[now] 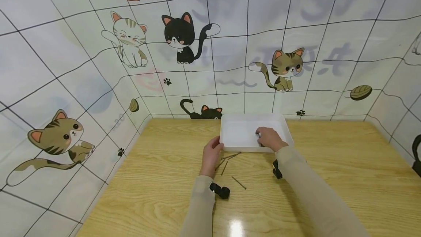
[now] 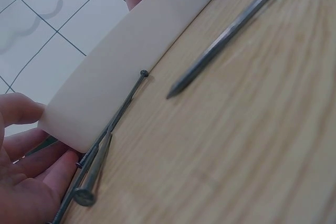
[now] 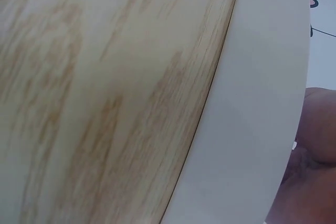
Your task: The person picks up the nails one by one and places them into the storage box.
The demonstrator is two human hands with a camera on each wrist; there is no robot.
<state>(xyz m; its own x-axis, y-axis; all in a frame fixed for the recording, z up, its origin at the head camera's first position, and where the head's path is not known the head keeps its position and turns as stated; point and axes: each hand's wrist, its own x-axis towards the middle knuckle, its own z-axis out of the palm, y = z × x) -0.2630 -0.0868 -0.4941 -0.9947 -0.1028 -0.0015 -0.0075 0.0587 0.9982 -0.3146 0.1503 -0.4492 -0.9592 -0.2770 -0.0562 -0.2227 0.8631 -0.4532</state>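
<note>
A shallow white tray stands at the back of the table. My left hand grips its front left corner, and in the left wrist view the fingers bend round that corner. Several long dark nails lie beside this hand, in front of the tray; their flat heads show close up in the left wrist view. My right hand reaches over the front wall into the tray with bent fingers. Something small shows at its fingertips, but I cannot tell what it is. In the right wrist view the tray wall hides most of that hand.
One nail lies apart from the others, nearer on the wooden table. A wall covering with cartoon cats and a grid rises right behind the table and along both sides. Dark wrist cameras sit on both sleeves.
</note>
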